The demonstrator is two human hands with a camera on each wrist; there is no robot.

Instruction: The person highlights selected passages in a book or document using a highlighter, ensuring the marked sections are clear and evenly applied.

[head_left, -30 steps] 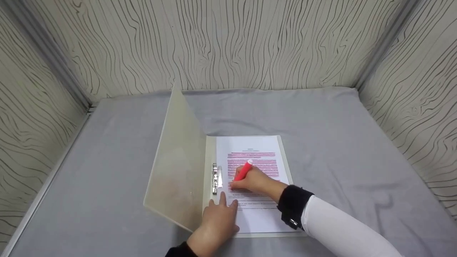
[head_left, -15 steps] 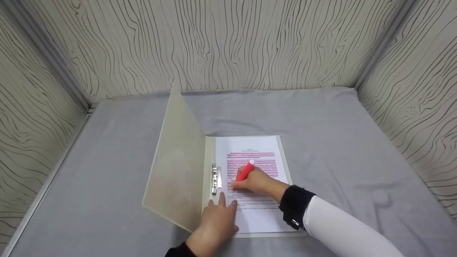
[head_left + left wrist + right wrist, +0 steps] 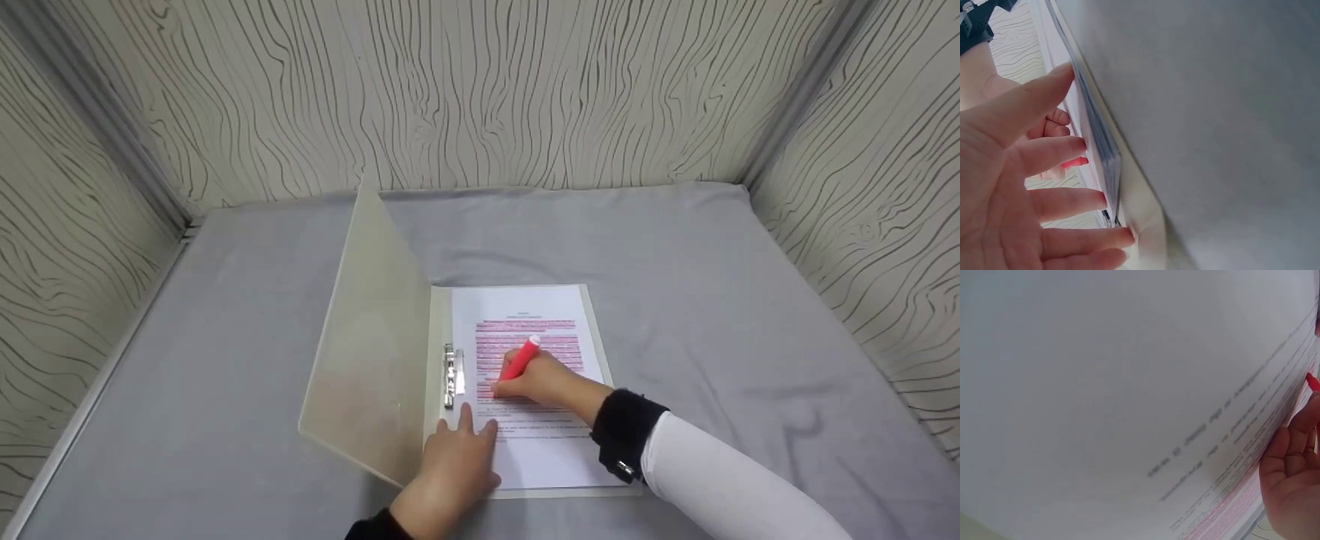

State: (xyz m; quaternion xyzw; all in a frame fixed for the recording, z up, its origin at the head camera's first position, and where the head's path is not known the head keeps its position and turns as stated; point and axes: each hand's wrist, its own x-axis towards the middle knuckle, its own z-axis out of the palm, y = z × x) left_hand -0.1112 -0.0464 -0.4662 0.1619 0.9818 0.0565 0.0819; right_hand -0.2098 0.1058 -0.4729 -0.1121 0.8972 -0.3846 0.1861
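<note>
My right hand [image 3: 541, 377] pinches a red highlighter [image 3: 520, 358] with a white end, its tip down on a printed page [image 3: 551, 461]. In the right wrist view, the highlighter's tip [image 3: 1311, 379] meets the sheet near pink-marked lines. Pink covers the upper paragraphs; several lower lines are plain black print. Spread and fairly straight, the fingers of my left hand [image 3: 456, 461] rest on the page's lower left. The left wrist view shows the fingertips of that hand [image 3: 1044, 169] along the edge of a paper stack [image 3: 1107, 154].
The sheets lie in an open cream folder [image 3: 440, 322], whose cover [image 3: 367, 345] stands up on the left. A metal clip [image 3: 450, 375] sits along its spine. Grey cloth [image 3: 675, 300] covers the table, with wood-patterned walls [image 3: 480, 90] behind and at both sides.
My right hand and the highlighter have slid a little to the right along a line of text. The left hand stays in place on the page.
</note>
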